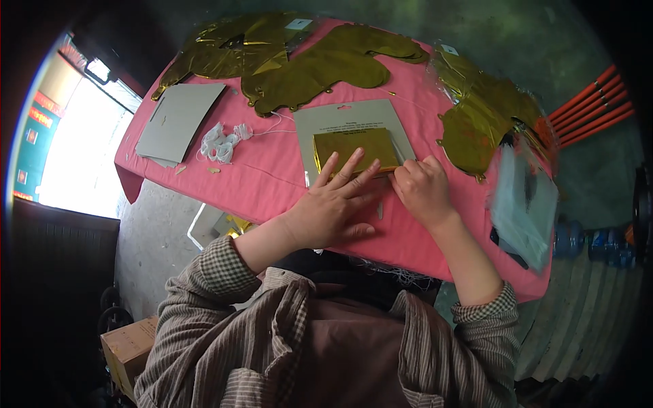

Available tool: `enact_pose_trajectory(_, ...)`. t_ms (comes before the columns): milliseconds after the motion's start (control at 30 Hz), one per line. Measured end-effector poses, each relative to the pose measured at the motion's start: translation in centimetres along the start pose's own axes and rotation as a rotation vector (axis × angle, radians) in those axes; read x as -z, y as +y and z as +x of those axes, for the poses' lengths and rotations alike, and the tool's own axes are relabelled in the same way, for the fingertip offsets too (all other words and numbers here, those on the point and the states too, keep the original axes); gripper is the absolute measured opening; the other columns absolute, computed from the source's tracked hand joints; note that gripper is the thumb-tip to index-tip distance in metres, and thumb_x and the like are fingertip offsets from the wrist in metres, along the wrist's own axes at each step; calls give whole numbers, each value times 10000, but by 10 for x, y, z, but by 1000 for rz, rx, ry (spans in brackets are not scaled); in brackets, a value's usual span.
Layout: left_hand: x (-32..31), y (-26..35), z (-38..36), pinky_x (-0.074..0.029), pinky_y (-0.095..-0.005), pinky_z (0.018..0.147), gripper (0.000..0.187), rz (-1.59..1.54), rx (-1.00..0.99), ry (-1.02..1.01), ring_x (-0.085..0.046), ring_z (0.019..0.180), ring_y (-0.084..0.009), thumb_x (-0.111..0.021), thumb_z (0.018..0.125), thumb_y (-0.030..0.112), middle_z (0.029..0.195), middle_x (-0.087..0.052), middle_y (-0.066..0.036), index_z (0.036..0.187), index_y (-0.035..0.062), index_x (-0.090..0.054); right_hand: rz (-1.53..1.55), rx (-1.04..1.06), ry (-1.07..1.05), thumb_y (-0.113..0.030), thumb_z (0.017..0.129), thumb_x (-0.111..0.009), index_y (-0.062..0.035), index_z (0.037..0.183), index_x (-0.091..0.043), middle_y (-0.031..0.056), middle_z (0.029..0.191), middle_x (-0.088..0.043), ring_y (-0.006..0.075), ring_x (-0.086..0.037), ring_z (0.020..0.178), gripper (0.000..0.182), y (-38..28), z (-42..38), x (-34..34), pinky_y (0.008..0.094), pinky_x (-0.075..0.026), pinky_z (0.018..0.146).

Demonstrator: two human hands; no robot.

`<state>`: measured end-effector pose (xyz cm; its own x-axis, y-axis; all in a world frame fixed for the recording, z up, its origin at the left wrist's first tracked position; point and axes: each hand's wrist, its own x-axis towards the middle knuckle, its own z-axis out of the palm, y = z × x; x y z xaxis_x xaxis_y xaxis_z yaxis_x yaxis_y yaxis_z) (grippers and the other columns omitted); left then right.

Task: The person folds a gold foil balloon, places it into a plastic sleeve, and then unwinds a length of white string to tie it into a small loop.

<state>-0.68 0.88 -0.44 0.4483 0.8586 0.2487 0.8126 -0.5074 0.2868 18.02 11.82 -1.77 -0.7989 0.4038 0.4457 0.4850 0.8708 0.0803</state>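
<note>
Here: one folded foil [350, 141], on card [401, 132] upon the worktop [262, 182]; likely light, slick, easily creased, best held by its edges. Your left hand [326, 209]: open, fingers across it. Your right hand [423, 190]: grip closed by its corner, pinch hidden.

Across a table [262, 194], a folded foil packet [347, 144] is lying on a backing card [325, 119] near the middle. Left of them, a string bundle [219, 145] is resting; farther left, a card stack [178, 121]. Foil sheets [316, 66] are lying behind. At right, more foil [473, 129] is lying, with plastic bags [524, 200] resting nearer the front. Off the table, front left, a box [130, 343] is sitting.
</note>
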Motion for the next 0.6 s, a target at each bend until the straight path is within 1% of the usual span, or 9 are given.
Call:
enact_pose_trajectory(300,-1,5,-1,-56,-517,1069,560,42,-6,4,-105,1352,-303,-552,778,473,1414,-266,-116,1214,124,-526,9,-12,23,-118,701,-646,-81,623,-516,55,642,-493,221,-518,597,156,-1,-1,0,340,-377,610)
enact_pose_trajectory(367,-2,8,-3,-64,-520,1068,556,74,8,-5,-123,1349,-302,-554,778,468,1407,-279,-118,1211,120,-528,83,-36,1,-118,707,-644,-65,675,-556,56,666,-510,230,-522,620,108,-3,-2,8,345,-387,623)
enact_pose_trajectory(400,-2,8,-4,-75,-517,1068,532,49,15,31,-144,1345,-295,-558,783,433,1403,-286,-118,1207,114,-530,84,-41,0,-118,707,-644,-65,675,-556,56,666,-510,230,-522,620,108,-5,-4,12,345,-387,623)
enact_pose_trajectory(433,-3,9,-5,-85,-513,1069,508,22,19,68,-166,1341,-289,-562,788,399,1399,-293,-119,1204,108,-532,120,-70,3,-116,712,-642,-61,707,-576,57,687,-527,236,-526,632,87,-6,-6,16,348,-395,628)
enact_pose_trajectory(467,0,11,-6,-85,-513,1069,508,20,11,67,-166,1341,-289,-562,788,399,1399,-293,-119,1204,108,-532,152,-100,7,-115,718,-640,-57,740,-596,57,709,-543,242,-530,644,76,-5,-9,20,352,-404,633)
enact_pose_trajectory(533,7,11,-9,-226,-472,1041,485,186,-80,36,-312,1275,-302,-612,769,281,1333,-385,-141,1208,100,-516,190,-139,8,-110,722,-638,-55,764,-605,56,733,-554,246,-538,666,76,-2,-18,25,354,-414,638)
enact_pose_trajectory(567,10,7,-12,-226,-472,1041,485,186,-83,37,-312,1275,-302,-612,769,281,1333,-385,-141,1208,100,-516,238,-169,10,-105,726,-635,-53,788,-615,55,757,-565,251,-546,688,83,-1,-21,27,356,-423,643)
enact_pose_trajectory(600,15,-1,-15,-304,-434,993,421,21,-57,77,-389,1205,-302,-609,765,205,1258,-449,-141,1163,84,-540,235,-167,13,-105,726,-635,-53,788,-615,55,757,-565,251,-546,688,83,1,-22,28,356,-423,643)
